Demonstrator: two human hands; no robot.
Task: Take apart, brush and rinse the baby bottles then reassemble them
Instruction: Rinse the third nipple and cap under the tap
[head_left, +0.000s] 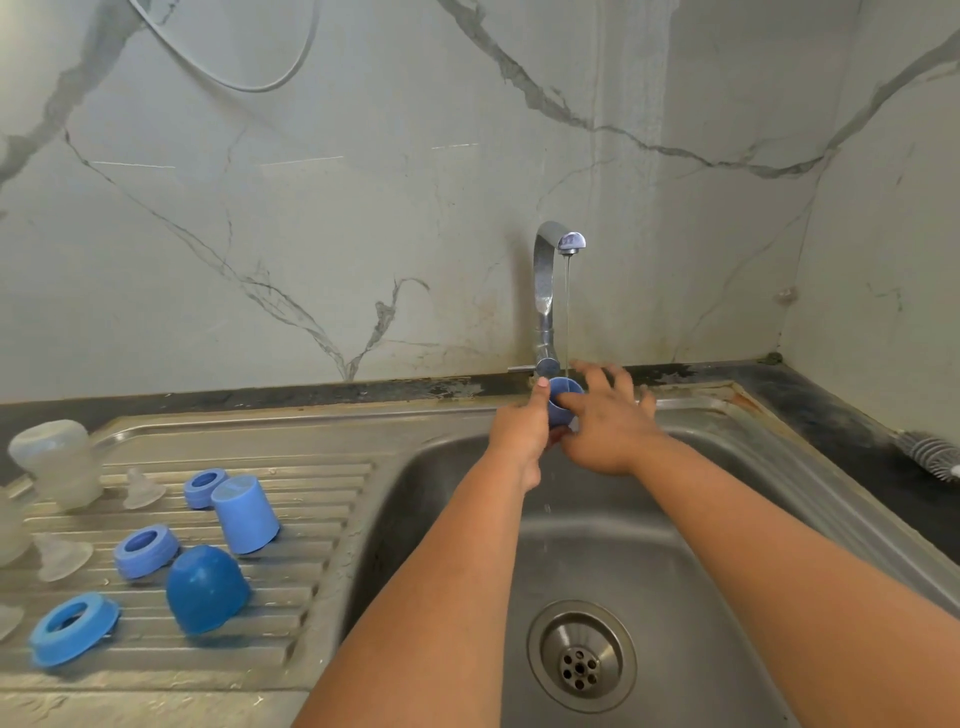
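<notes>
My left hand (522, 428) grips a light blue bottle cap (563, 400) under the thin stream from the tap (546, 291). My right hand (608, 423) rests against the cap, thumb on its side and fingers spread out behind it. On the draining board (322, 499) lie a light blue cap (244, 514), a dark blue cap (206, 590), three blue screw rings (205, 487) (145, 551) (72, 629), clear teats (143, 489) (61, 556) and an upturned clear bottle (60, 462).
The steel sink basin (701, 519) has a drain (582, 656) at the front. A bottle brush (930, 452) lies on the dark counter at the right. A marble-patterned wall rises behind. Another clear bottle (10, 530) is cut off at the left edge.
</notes>
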